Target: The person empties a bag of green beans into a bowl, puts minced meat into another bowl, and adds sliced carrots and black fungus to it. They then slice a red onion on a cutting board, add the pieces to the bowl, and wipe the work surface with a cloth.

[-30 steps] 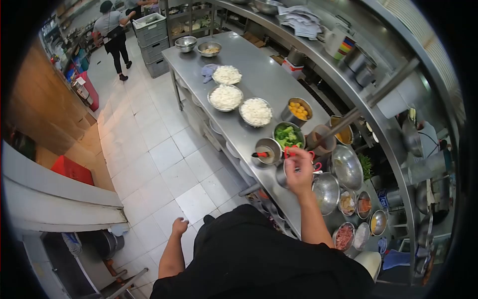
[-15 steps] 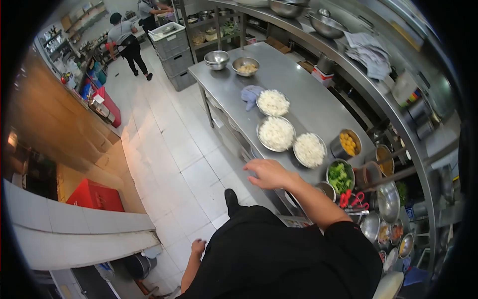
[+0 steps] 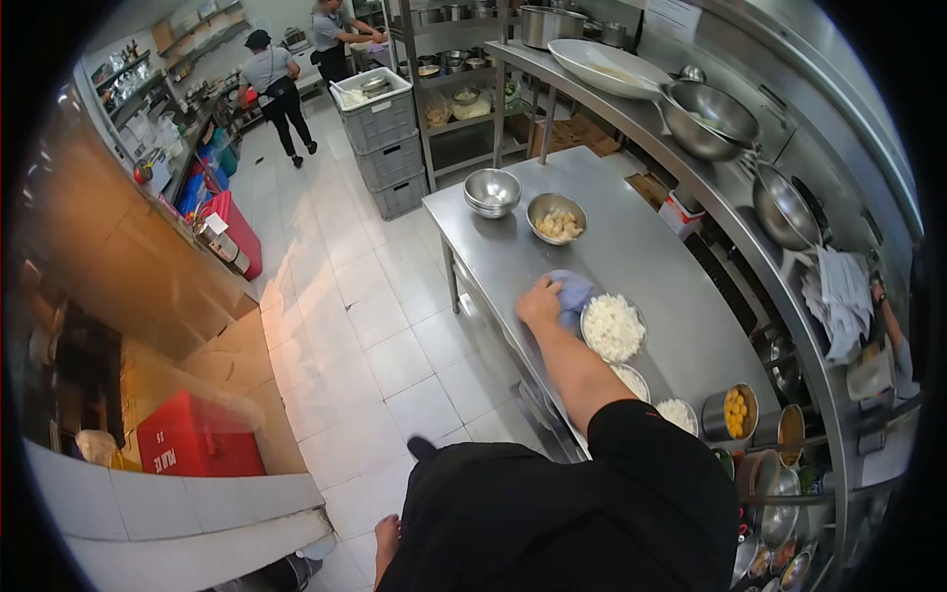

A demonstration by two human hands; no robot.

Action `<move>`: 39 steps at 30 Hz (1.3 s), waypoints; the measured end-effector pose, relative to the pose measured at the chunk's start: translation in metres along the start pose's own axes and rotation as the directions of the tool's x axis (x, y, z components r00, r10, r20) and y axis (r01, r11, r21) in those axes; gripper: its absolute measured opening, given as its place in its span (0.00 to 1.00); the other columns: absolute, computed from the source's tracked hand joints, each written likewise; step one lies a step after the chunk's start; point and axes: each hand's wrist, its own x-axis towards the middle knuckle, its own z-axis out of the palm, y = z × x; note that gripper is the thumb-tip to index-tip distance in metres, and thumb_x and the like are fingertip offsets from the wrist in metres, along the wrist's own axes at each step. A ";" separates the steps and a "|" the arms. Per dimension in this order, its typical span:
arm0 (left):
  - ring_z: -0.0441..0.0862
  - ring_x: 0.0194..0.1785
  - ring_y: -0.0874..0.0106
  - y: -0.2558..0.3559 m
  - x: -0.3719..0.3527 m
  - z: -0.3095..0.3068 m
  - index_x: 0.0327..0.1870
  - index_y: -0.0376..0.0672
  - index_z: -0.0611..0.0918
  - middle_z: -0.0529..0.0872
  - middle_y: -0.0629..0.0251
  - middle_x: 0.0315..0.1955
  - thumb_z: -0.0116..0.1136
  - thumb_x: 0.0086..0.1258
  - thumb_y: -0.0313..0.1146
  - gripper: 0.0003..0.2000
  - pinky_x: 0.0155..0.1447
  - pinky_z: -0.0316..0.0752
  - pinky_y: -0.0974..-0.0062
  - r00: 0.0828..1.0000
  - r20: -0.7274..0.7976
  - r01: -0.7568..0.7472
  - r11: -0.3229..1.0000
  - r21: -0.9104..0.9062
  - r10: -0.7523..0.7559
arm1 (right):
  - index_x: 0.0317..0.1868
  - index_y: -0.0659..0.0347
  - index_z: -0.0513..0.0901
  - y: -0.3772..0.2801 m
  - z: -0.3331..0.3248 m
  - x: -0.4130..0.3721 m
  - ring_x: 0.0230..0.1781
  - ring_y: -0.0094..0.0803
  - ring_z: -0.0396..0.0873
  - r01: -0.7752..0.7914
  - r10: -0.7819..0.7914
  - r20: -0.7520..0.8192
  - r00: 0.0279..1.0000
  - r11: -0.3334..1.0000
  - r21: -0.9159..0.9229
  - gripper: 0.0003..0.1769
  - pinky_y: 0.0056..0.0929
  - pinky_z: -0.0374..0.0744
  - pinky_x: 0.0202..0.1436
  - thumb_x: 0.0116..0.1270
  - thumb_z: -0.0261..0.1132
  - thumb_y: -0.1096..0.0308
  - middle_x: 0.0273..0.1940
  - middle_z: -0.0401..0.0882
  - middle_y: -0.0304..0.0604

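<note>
With the right hand (image 3: 540, 299) stretched out at mid-frame, fingers (image 3: 553, 289) curled closed on the blue cloth (image 3: 575, 290) lying on the steel counter (image 3: 651, 252), just left of a bowl of white chopped food (image 3: 613, 328), and the left hand (image 3: 387, 538) low at the bottom edge, grip impossible to tell.

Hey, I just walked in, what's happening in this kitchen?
A person in a black top stands at a long steel table. Their right hand is on a blue cloth lying next to a bowl of chopped white food; whether it grips the cloth is unclear. Their left hand hangs low at their side. Farther along the table sit a stack of empty bowls and a bowl of pale pieces. Two other people work at the far end of the room.
</note>
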 end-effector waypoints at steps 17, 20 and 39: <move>0.87 0.50 0.60 0.610 0.210 0.073 0.59 0.36 0.80 0.87 0.48 0.49 0.60 0.68 0.37 0.21 0.56 0.80 0.66 0.569 0.441 -0.809 0.570 0.144 0.694 | 0.75 0.40 0.66 -0.018 0.044 0.049 0.79 0.66 0.43 0.144 -0.156 -0.018 0.988 0.945 -0.293 0.38 0.63 0.47 0.79 0.62 0.61 0.50 0.80 0.47 0.56; 0.88 0.46 0.57 0.679 0.204 0.098 0.55 0.36 0.82 0.88 0.48 0.45 0.59 0.69 0.38 0.18 0.51 0.81 0.63 0.341 0.508 -0.913 0.408 -0.022 0.791 | 0.75 0.39 0.65 -0.020 0.040 0.056 0.80 0.65 0.41 0.113 -0.114 0.012 0.993 0.954 -0.277 0.39 0.62 0.46 0.79 0.62 0.60 0.49 0.80 0.44 0.56; 0.85 0.37 0.66 0.441 0.399 -0.093 0.28 0.39 0.85 0.86 0.58 0.29 0.66 0.63 0.45 0.16 0.47 0.81 0.65 0.241 0.966 -0.836 0.525 0.157 0.095 | 0.64 0.55 0.74 0.014 0.104 -0.195 0.60 0.51 0.77 -0.019 0.002 0.187 0.982 0.996 0.087 0.28 0.45 0.77 0.61 0.63 0.62 0.63 0.60 0.77 0.53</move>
